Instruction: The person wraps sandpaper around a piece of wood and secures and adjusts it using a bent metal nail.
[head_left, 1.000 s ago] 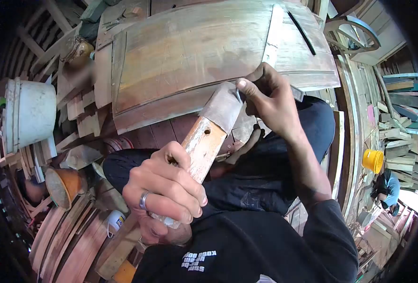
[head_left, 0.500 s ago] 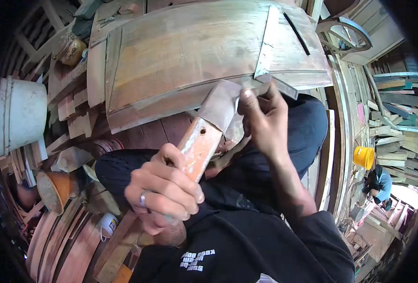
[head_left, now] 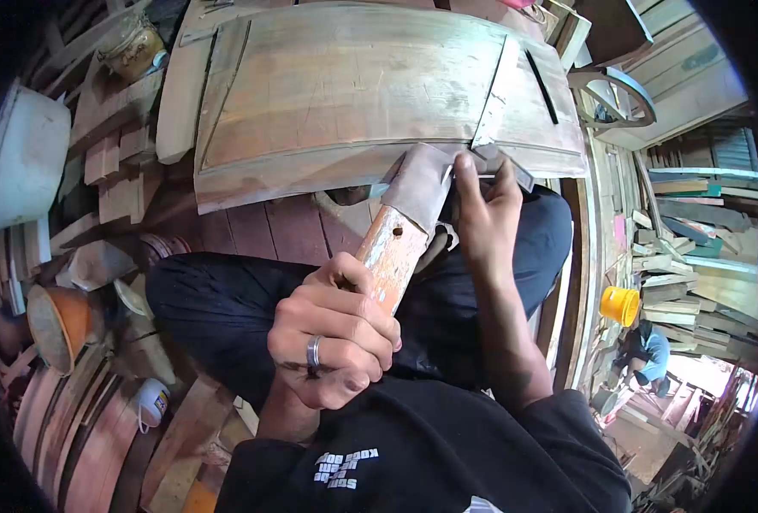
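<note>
My left hand (head_left: 332, 333), with a ring on one finger, is wrapped round a wooden bar (head_left: 392, 248) with chipped orange and white paint and a dark hole. A grey sheet-like sleeve (head_left: 419, 184) covers the bar's far end, which points at the front edge of a wide wooden board (head_left: 345, 94). Beside that end is my right hand (head_left: 488, 218), its thumb and fingers bent in a pinch. What lies between the fingertips is partly hidden. A metal try square (head_left: 492, 111) rests on the board just beyond, its dark stock at the front edge.
A thin black stick (head_left: 541, 85) lies on the board. Left are a white bucket (head_left: 24, 162), an orange bowl (head_left: 58, 329), a small white pail (head_left: 151, 403) and stacked timber. Right are a yellow bucket (head_left: 619, 305), a crouching person (head_left: 648, 352) and piled planks.
The whole view has shifted slightly. My left hand and the bar have moved a little to the right, still pointing at the board's edge. My right hand stays near the bar's far end.
</note>
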Demonstrator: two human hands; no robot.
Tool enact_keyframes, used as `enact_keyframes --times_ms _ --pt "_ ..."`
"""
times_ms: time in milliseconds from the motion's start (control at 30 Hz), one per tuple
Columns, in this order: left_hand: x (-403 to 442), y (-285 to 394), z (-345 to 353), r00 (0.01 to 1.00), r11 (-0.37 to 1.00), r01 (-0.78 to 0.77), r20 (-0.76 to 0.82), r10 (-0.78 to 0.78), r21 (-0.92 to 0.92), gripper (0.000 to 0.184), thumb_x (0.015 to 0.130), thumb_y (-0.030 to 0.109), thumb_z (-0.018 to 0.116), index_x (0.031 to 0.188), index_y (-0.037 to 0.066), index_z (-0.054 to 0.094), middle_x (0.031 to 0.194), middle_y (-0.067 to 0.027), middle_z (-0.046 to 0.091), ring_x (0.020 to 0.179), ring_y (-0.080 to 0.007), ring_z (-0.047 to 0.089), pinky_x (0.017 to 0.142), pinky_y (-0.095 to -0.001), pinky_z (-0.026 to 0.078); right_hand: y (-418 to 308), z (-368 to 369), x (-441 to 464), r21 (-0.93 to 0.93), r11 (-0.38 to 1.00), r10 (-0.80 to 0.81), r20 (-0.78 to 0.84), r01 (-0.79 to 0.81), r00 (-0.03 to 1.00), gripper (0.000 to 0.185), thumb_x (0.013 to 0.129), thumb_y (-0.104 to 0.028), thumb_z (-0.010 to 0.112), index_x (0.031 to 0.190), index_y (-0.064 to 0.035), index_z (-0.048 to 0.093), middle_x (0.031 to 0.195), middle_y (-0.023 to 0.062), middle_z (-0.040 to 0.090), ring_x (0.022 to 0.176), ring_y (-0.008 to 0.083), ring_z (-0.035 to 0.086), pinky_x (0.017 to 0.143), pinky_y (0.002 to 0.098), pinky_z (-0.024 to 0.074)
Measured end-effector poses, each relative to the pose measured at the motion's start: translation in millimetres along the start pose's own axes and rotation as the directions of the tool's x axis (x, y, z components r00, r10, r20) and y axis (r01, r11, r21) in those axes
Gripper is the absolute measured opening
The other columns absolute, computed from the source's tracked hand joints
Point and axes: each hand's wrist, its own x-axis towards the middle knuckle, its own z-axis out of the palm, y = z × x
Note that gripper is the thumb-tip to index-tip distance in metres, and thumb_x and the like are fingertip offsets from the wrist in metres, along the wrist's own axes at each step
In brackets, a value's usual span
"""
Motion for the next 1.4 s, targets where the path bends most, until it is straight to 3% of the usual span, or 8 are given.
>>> enact_keyframes --times_ms 267,333,367,400,500,667,800,1400 --pt "1 -1 8 0.999 0.999 -0.030 0.028 0.029 0.043 0.026 0.081 0.020 0.063 0.057 0.010 0.059 0.059 0.0016 0.065 0.060 -0.0162 0.069 0.071 -0.0337 0.041 -8 -9 1 -0.032 0.997 0.063 -0.043 -0.064 0.997 0.024 0.101 -0.023 0.069 0.094 -0.0034 0.057 0.069 0.0016 0.062 0.057 0.0076 0.054 0.053 0.0244 0.0446" --pt "1 -1 5 0.999 0.998 -0.044 0.031 0.043 0.047 0.027 0.082 0.020 0.063 0.057 0.010 0.060 0.059 0.0015 0.065 0.060 -0.0163 0.069 0.071 -0.0336 0.041 0 -9 -17 -0.053 0.998 -0.041 -0.029 0.039 0.999 0.018 0.102 -0.021 0.068 0.097 -0.0081 0.057 0.062 -0.0055 0.051 0.046 0.0018 0.040 0.042 0.0200 0.0281" --pt "3 0 3 1.000 0.999 -0.027 0.013 0.027 0.023 0.027 0.082 0.020 0.062 0.058 0.010 0.060 0.059 0.0013 0.064 0.060 -0.0164 0.069 0.070 -0.0334 0.040 -2 -13 -21 -0.048 0.998 -0.031 0.001 0.031 1.000 0.022 0.101 -0.020 0.069 0.093 -0.0022 0.057 0.072 0.0038 0.064 0.065 0.0086 0.059 0.062 0.0247 0.0483" --pt "4 0 2 1.000 1.000 -0.011 -0.006 0.011 -0.002 0.026 0.083 0.020 0.062 0.058 0.010 0.060 0.059 0.0012 0.064 0.059 -0.0164 0.069 0.070 -0.0332 0.040 3 -17 -13 -0.049 0.998 -0.030 -0.005 0.030 1.000 0.022 0.101 -0.020 0.069 0.093 -0.0022 0.057 0.072 0.0038 0.064 0.065 0.0086 0.059 0.062 0.0247 0.0483" --pt "2 3 4 1.000 1.000 0.001 -0.027 -0.001 -0.025 0.028 0.085 0.020 0.061 0.059 0.010 0.060 0.058 0.0010 0.064 0.059 -0.0163 0.068 0.070 -0.0331 0.039 14 -22 0 -0.133 0.991 0.023 -0.055 -0.031 0.998 0.025 0.103 -0.022 0.066 0.087 -0.0093 0.051 0.064 -0.0043 0.052 0.048 0.0020 0.039 0.044 0.0215 0.0309" --pt "7 -1 -1 0.999 1.000 -0.023 0.033 0.023 -0.008 0.026 0.082 0.019 0.061 0.058 0.010 0.060 0.058 0.0010 0.064 0.059 -0.0165 0.069 0.070 -0.0335 0.039 -27 -23 -23 0.380 0.925 -0.015 0.089 -0.020 0.996 0.015 0.108 -0.019 0.056 0.104 -0.0071 0.049 0.065 -0.0007 0.054 0.048 0.0050 0.045 0.043 0.0217 0.0343" --pt "9 1 3 0.997 1.000 -0.024 0.072 0.022 0.019 0.020 0.076 0.017 0.061 0.057 0.011 0.059 0.059 0.0015 0.064 0.061 -0.0156 0.069 0.070 -0.0336 0.040 -19 -17 -9 -0.007 0.994 0.108 0.139 -0.108 0.984 0.020 0.105 -0.022 0.063 0.113 -0.0061 0.055 0.068 0.0001 0.060 0.053 0.0065 0.053 0.045 0.0225 0.0378" --pt "6 1 0 0.995 0.999 -0.018 0.094 0.014 0.041 0.016 0.072 0.017 0.064 0.058 0.011 0.060 0.060 0.0022 0.064 0.061 -0.0156 0.069 0.070 -0.0340 0.043 -27 -22 -2 -0.250 0.968 0.074 0.143 -0.036 0.987 0.026 0.100 -0.021 0.071 0.090 -0.0024 0.056 0.078 0.0078 0.071 0.072 0.0079 0.065 0.064 0.0227 0.0502"
